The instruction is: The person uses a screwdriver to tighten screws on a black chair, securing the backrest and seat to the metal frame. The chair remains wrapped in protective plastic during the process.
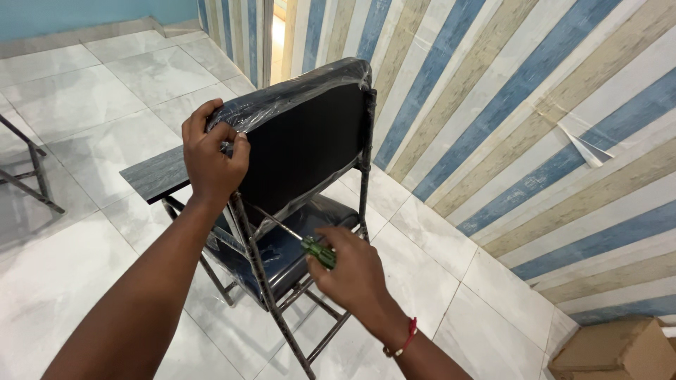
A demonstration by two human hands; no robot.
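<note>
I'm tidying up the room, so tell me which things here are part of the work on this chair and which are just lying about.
In use:
- chair, wrapped in plastic
- left hand gripping the top of its backrest
- right hand holding a green-handled screwdriver at the frame

Lying about:
- cardboard box, floor corner
- metal frame, far left

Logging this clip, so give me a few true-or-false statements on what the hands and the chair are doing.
1. The left hand grips the top of the chair backrest. True.
2. The right hand holds a hammer. False: it holds a green-handled screwdriver, shaft towards the chair frame.
3. The backrest is wrapped in clear plastic. True.
4. The chair lies flat on the floor. False: it stands on the tiled floor.
5. A cardboard box sits at the lower right. True.
</note>
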